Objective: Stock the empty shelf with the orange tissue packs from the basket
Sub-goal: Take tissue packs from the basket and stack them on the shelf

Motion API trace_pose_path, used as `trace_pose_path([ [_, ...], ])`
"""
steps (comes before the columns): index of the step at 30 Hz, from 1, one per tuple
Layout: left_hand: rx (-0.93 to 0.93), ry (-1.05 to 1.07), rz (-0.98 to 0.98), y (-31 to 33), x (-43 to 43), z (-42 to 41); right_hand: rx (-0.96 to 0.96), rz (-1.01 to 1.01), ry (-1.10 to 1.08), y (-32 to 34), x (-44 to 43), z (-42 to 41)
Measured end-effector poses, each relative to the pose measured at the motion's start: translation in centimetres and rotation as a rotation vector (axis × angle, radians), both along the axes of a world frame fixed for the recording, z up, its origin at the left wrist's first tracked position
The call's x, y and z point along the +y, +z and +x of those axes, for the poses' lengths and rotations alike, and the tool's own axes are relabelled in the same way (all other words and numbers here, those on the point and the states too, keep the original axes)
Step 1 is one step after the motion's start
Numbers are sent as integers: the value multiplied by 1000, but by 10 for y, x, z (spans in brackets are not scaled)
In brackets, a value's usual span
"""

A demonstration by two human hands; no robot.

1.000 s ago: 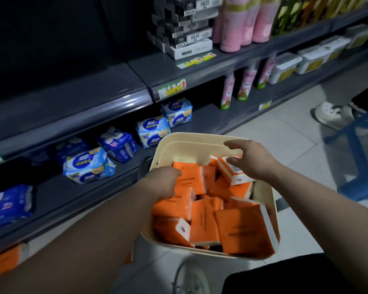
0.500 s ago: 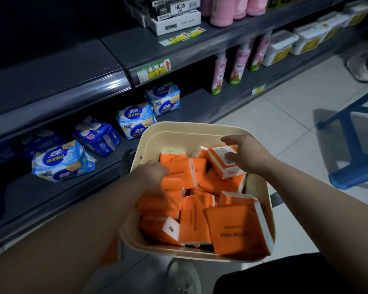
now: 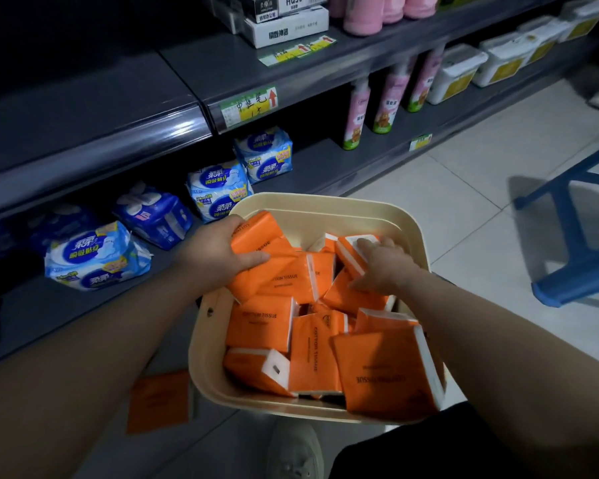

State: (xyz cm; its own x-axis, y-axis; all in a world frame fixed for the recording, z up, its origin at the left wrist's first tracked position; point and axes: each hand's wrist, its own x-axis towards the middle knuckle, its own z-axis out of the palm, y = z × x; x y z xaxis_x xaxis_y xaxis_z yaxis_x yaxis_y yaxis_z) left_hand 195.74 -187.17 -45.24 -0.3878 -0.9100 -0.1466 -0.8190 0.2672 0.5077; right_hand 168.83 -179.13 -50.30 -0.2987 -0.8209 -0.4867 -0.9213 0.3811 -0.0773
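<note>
Stocking has barely begun, by my reckoning. Nearly all the orange tissue packs (image 3: 312, 354) lie heaped in the cream basket (image 3: 325, 202) in front of me. The bare grey shelf (image 3: 83, 108) up on the left, which I take to be the one to fill, carries none that I can see. One stray pack (image 3: 158, 401) lies outside the basket, low on the left; whether it rests on the bottom shelf or the floor I cannot tell.

My left grip (image 3: 218, 257) is wrapped round the far-left pack (image 3: 256, 233) of the heap, fingers over its top and thumb across its face. My right grip (image 3: 384, 267) curls over the white end of the far-right pack (image 3: 344, 252). Neither pack is clear of the basket yet.

Blue packs (image 3: 97, 254) sit on the shelf below the bare one. What is left is nearly everything: lift, carry, place, and repeat until the basket is emptied.
</note>
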Motion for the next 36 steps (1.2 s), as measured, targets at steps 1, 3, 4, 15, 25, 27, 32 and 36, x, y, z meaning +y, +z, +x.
trace_pose_path([
  [1, 2, 5, 5, -1, -1, 2, 2, 20, -4, -3, 0, -2],
  [3, 11, 13, 8, -2, -3, 6, 3, 36, -7, -5, -2, -3],
  [4, 19, 19, 8, -2, -4, 9, 3, 24, -14, -4, -4, -3],
  [15, 83, 60, -126, 21, -7, 37, -760, -433, -500, 66, -8, 12],
  [25, 9, 111, -289, 86, 6, 98, -1498, -86, -540, 131, -1, 55],
  [27, 9, 131, -293, 100, 11, 117, -1504, -46, -489, 139, -4, 73],
  [32, -80, 225, -277, 129, 21, 173, -1439, -109, -467, 157, -20, 131],
  [36, -138, 320, -301, 151, 27, 223, -1263, -313, -389, 172, -33, 184],
])
